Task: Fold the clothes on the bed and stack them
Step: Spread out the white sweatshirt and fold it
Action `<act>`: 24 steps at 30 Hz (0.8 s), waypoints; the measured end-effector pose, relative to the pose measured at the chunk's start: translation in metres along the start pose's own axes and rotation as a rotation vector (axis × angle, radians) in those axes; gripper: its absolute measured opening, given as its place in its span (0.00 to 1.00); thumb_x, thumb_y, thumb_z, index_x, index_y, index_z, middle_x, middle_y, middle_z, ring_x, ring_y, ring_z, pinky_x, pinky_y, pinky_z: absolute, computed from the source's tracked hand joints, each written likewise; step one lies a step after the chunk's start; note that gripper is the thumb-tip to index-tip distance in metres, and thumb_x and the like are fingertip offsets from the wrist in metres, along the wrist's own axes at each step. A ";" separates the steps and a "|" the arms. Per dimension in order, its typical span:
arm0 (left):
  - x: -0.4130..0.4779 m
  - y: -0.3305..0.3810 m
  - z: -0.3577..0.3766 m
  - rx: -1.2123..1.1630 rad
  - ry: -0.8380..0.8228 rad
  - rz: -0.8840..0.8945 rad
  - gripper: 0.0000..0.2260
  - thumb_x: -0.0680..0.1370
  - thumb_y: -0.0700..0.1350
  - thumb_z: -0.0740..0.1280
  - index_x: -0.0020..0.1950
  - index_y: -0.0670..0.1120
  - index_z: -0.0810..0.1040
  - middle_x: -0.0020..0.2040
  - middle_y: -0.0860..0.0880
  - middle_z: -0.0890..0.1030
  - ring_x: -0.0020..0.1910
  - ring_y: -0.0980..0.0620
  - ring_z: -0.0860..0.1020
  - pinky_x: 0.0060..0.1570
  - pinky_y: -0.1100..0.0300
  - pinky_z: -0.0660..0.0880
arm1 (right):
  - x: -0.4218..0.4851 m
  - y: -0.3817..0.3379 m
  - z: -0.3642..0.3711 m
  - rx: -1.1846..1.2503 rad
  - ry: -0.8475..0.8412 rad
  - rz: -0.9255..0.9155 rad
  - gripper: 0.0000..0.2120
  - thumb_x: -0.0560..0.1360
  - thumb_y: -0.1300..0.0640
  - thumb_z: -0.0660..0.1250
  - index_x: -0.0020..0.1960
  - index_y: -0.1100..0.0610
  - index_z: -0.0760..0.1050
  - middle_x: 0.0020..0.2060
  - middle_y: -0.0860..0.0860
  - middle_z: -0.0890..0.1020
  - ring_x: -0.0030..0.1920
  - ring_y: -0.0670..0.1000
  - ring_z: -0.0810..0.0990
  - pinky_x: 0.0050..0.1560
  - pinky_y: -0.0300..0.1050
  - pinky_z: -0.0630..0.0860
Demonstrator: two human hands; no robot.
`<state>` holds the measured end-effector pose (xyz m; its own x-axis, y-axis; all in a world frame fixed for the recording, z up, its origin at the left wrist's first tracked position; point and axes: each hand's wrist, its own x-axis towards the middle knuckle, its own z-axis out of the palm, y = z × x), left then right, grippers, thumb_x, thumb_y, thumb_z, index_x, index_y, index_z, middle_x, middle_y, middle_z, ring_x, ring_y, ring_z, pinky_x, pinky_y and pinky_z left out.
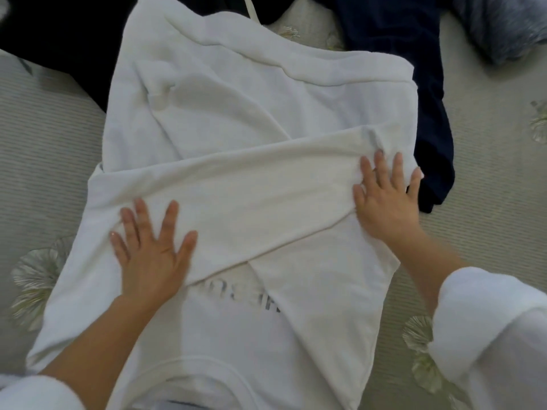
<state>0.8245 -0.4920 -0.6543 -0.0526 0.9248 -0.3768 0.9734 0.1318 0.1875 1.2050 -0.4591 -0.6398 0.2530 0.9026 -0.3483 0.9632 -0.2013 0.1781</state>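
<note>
The bed (488, 179) is carrying everything on its pale leaf-patterned cover. The white sweatshirt (236, 113) is lying spread down its middle, collar nearest me. A black garment (59, 39) is lying toward the bed's far left and a navy garment (414, 54) toward its far right, both touching the sweatshirt. One sleeve (251, 199) is lying folded across the chest. I am pressing my left hand (151, 258) and right hand (384, 205) flat on the sleeve's two ends, fingers spread, gripping nothing.

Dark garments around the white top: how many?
2: black garment at upper left, navy garment beside the right edge of the white top, which may hide more.
</note>
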 end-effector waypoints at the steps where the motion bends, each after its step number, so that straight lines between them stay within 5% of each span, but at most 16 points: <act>1: -0.005 -0.006 -0.001 -0.010 -0.001 -0.018 0.31 0.75 0.68 0.43 0.77 0.60 0.43 0.77 0.45 0.35 0.75 0.47 0.31 0.71 0.44 0.33 | -0.007 -0.014 -0.002 0.059 0.018 0.011 0.28 0.81 0.45 0.42 0.79 0.51 0.39 0.78 0.51 0.39 0.76 0.54 0.34 0.72 0.59 0.32; 7: -0.052 0.002 0.016 0.010 -0.076 0.215 0.32 0.76 0.65 0.39 0.77 0.52 0.37 0.77 0.45 0.34 0.75 0.48 0.33 0.72 0.48 0.34 | -0.109 -0.118 0.022 0.267 0.015 -0.389 0.27 0.82 0.46 0.49 0.78 0.47 0.44 0.78 0.51 0.44 0.78 0.54 0.40 0.74 0.51 0.36; 13: -0.096 -0.037 0.024 0.148 -0.243 0.555 0.31 0.75 0.65 0.35 0.74 0.54 0.31 0.74 0.49 0.27 0.73 0.51 0.28 0.69 0.56 0.26 | -0.220 -0.121 0.061 0.298 -0.105 -0.248 0.29 0.82 0.45 0.49 0.75 0.45 0.35 0.76 0.46 0.37 0.76 0.50 0.34 0.75 0.47 0.33; 18: -0.117 -0.092 0.006 0.254 -0.391 0.813 0.34 0.74 0.69 0.43 0.75 0.58 0.33 0.74 0.50 0.26 0.73 0.53 0.28 0.72 0.54 0.30 | -0.301 -0.102 0.067 0.185 -0.162 -0.374 0.34 0.78 0.36 0.50 0.78 0.47 0.44 0.78 0.49 0.44 0.78 0.54 0.42 0.75 0.49 0.37; 21: -0.130 -0.127 -0.006 0.345 -0.354 0.931 0.39 0.74 0.68 0.55 0.78 0.56 0.42 0.78 0.47 0.36 0.76 0.48 0.36 0.73 0.49 0.35 | -0.339 -0.097 0.072 0.128 -0.165 -0.463 0.37 0.74 0.36 0.56 0.78 0.50 0.52 0.78 0.52 0.54 0.78 0.54 0.49 0.73 0.55 0.47; 24: -0.134 -0.141 -0.017 0.403 -0.236 0.889 0.37 0.71 0.61 0.62 0.77 0.51 0.56 0.78 0.42 0.54 0.76 0.41 0.54 0.70 0.41 0.47 | -0.354 -0.097 0.080 0.109 -0.101 -0.333 0.41 0.73 0.44 0.68 0.77 0.52 0.50 0.76 0.54 0.56 0.77 0.53 0.44 0.73 0.57 0.47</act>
<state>0.6903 -0.6284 -0.6146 0.7331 0.5286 -0.4279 0.6432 -0.7434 0.1835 1.0297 -0.7895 -0.6077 -0.0738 0.8842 -0.4612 0.9969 0.0533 -0.0573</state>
